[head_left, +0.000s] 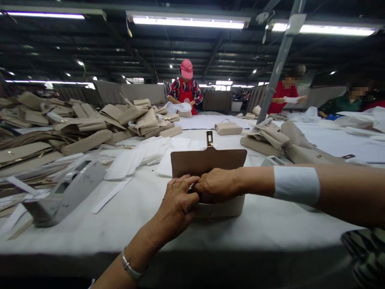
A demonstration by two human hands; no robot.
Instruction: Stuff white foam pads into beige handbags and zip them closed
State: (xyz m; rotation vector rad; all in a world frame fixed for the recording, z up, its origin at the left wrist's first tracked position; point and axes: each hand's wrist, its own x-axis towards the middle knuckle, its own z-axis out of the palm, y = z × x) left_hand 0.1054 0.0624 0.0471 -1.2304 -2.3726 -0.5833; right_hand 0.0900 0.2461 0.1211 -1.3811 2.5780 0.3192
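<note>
A beige handbag (pixel 224 210) stands upright on the white-covered table, its flap (pixel 207 159) raised away from me. A gold clasp plate (pixel 209 139) sticks up from the flap's top edge, and a small turn lock is on the front. Curled round the left side of the bag's opening, my left hand (pixel 180 198) is closed on it. My right hand (pixel 219 184) reaches into the opening with its fingers bent together; the fingertips are largely hidden. Between both hands a small shiny metal piece shows, too small to name.
Beige bags (pixel 87 122) are heaped at the left, more (pixel 270 138) at the right. White padding sheets (pixel 135 156) lie behind a grey tape dispenser (pixel 67 192). One bag (pixel 228 127) stands farther back. A metal post (pixel 278 64) rises at right. Co-workers stand across the table.
</note>
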